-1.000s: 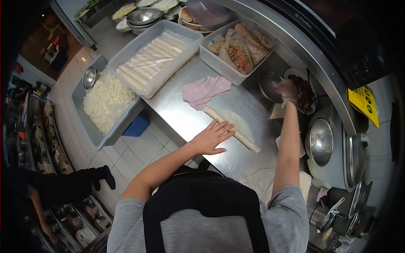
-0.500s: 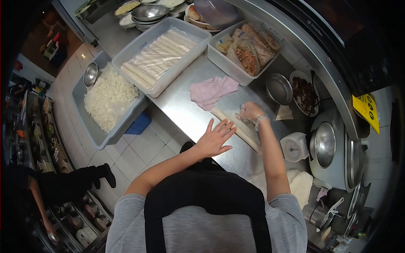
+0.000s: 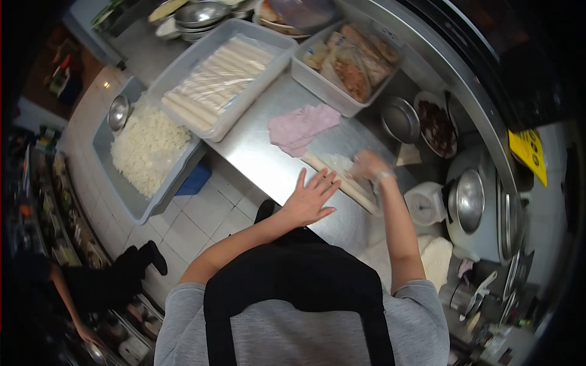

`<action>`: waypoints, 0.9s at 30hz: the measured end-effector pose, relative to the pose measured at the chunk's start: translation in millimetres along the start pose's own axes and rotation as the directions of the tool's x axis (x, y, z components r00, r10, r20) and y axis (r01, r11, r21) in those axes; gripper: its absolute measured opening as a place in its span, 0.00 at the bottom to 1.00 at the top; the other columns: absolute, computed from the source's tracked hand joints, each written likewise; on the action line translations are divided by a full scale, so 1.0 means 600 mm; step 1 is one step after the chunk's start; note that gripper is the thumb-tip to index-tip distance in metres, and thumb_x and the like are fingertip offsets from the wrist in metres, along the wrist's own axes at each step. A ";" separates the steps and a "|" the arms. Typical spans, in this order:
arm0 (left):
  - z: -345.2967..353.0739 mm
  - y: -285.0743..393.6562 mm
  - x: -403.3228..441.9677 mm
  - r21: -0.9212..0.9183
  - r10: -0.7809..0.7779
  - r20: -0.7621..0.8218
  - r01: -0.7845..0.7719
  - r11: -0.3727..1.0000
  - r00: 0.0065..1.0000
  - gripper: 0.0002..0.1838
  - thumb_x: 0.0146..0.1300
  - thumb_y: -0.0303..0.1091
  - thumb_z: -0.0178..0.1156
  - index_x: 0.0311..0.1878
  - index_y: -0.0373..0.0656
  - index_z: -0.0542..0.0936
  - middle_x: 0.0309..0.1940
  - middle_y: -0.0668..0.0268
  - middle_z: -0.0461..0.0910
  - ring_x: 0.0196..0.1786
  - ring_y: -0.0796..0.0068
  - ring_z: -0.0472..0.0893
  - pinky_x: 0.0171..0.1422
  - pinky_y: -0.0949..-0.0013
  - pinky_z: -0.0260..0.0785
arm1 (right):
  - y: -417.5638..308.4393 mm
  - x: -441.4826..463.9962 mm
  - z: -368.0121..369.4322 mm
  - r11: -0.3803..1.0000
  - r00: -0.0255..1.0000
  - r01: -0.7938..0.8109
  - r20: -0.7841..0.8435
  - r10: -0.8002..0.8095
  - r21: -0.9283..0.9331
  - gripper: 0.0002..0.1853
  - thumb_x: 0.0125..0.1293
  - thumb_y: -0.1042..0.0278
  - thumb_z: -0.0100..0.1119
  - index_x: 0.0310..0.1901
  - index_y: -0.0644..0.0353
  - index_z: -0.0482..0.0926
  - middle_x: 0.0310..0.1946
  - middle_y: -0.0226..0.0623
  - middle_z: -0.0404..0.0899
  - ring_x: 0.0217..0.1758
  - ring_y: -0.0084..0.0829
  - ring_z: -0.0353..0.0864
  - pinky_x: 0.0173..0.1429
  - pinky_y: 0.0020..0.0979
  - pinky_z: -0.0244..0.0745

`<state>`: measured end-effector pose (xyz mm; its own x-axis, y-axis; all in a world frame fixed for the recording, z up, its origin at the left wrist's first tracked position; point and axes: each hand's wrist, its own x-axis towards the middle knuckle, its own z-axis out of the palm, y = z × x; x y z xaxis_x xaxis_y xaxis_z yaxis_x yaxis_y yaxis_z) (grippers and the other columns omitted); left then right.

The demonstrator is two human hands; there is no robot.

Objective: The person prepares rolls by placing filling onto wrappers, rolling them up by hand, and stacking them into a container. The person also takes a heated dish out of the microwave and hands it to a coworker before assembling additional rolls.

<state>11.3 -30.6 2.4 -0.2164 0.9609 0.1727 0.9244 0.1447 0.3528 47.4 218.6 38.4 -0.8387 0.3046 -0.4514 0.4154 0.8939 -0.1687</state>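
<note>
A long pale roll (image 3: 343, 181) lies slantwise on the steel worktop, with a see-through sheet (image 3: 337, 162) that looks like plastic film along its far side. My left hand (image 3: 308, 200) is spread flat, its fingertips resting on the roll. Just beyond the roll is my right hand (image 3: 370, 166), slightly blurred, its fingers curled at the film; what they grip is not clear. Clear plastic covers this hand to the wrist. A folded pink cloth (image 3: 303, 128) touches the roll's far end.
A plastic tub (image 3: 218, 125) holds similar rolls under film. Left of it, a grey tub (image 3: 145, 215) holds white rice and a metal bowl. A bin of bagged food (image 3: 343, 105), a steel bowl (image 3: 400, 120) and a scale (image 3: 425, 204) line the back and right. Another person's arm (image 3: 64, 293) shows lower left.
My right hand has shifted slightly right and toward me, away from the roll. My left hand stays spread on the roll. The whole view has tilted a little.
</note>
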 end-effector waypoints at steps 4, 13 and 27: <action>0.000 0.001 0.003 0.008 0.007 0.015 -0.008 1.000 1.000 0.39 0.66 0.58 0.51 0.74 0.49 0.56 0.75 0.60 0.52 0.76 0.57 0.50 0.72 0.31 0.40 | -0.051 0.026 -0.012 0.972 0.980 -0.146 -0.104 0.168 0.186 0.21 0.41 0.51 0.73 0.28 0.63 0.84 0.28 0.48 0.83 0.33 0.43 0.83 0.38 0.40 0.74; -0.003 0.003 0.004 -0.007 0.019 0.016 -0.019 1.000 1.000 0.39 0.65 0.56 0.52 0.74 0.48 0.56 0.74 0.58 0.52 0.76 0.54 0.51 0.71 0.30 0.41 | -0.009 0.034 0.001 0.945 0.973 -0.135 -0.138 0.182 0.297 0.24 0.42 0.48 0.74 0.27 0.64 0.82 0.26 0.47 0.81 0.30 0.41 0.81 0.36 0.40 0.72; -0.010 0.005 0.005 0.002 0.011 0.009 -0.011 1.000 1.000 0.38 0.64 0.54 0.55 0.73 0.47 0.58 0.73 0.58 0.54 0.76 0.55 0.51 0.71 0.31 0.42 | 0.123 -0.115 -0.090 0.793 0.787 -0.253 -0.359 0.502 0.554 0.24 0.51 0.43 0.66 0.27 0.62 0.82 0.29 0.52 0.82 0.35 0.46 0.82 0.43 0.44 0.75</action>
<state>11.6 -28.9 9.8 -0.2032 0.9646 0.1683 0.9273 0.1344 0.3494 117.0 281.3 104.4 -0.5782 0.8062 -0.1254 0.7365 0.4497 -0.5052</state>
